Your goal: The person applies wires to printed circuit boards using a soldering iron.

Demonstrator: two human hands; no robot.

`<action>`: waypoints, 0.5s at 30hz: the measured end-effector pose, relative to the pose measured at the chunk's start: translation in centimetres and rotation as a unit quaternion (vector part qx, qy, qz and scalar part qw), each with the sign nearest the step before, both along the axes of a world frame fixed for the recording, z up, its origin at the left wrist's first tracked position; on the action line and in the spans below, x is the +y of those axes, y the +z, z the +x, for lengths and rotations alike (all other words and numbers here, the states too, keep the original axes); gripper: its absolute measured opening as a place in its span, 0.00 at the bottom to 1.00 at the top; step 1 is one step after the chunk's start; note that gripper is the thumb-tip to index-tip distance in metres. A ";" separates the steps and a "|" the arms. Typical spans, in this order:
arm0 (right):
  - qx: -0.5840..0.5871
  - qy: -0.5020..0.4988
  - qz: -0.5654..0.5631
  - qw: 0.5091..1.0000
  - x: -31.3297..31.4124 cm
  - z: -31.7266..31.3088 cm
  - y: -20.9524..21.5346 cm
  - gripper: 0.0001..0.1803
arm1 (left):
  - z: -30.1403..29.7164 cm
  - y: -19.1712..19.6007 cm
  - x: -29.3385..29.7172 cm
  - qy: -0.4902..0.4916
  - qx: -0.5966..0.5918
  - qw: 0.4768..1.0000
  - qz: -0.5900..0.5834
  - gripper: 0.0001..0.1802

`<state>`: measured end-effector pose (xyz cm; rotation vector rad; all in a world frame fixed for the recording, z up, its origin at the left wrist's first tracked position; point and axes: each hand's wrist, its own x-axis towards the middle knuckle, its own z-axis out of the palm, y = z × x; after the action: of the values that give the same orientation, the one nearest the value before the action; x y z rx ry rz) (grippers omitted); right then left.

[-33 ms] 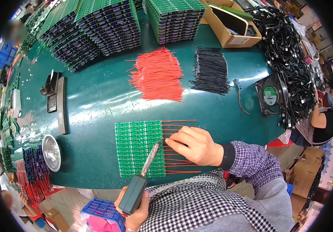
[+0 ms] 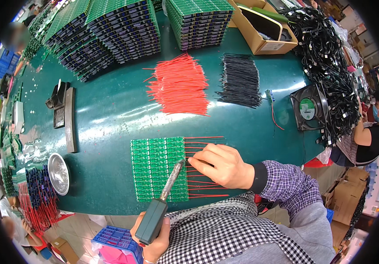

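My left hand [image 2: 157, 240] is wrapped round the dark grey handle of a soldering iron [image 2: 168, 187]. Its tip meets the right edge of a green circuit board panel [image 2: 156, 169], which lies flat on the table. At that same edge, the thumb and forefinger of my right hand [image 2: 224, 167] are pinched together on a red wire [image 2: 190, 158], mostly hidden by the fingers. Several other red wires [image 2: 209, 195] stick out to the right from the panel's edge, above and below my right hand.
Beyond the panel lie a pile of red wires [image 2: 178, 86] and one of black wires [image 2: 241, 81]. Stacked boards [image 2: 123, 33] stand at the back. A fan [image 2: 308, 108] and black cables [image 2: 334, 83] are at right, a metal bowl [image 2: 58, 174] at left. A co-worker [image 2: 370, 132] sits far right.
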<state>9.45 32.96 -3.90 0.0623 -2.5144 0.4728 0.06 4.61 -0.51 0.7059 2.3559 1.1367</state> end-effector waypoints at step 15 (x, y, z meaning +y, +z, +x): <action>0.001 -0.002 -0.001 1.000 -0.1 0.0 0.2 0.18 | 1.0 0.1 -0.4 0.060 -0.023 0.998 0.008 0.16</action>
<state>9.48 32.89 -3.70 0.0571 -2.5123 0.4749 1.09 4.22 -0.41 0.5434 2.3804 1.2092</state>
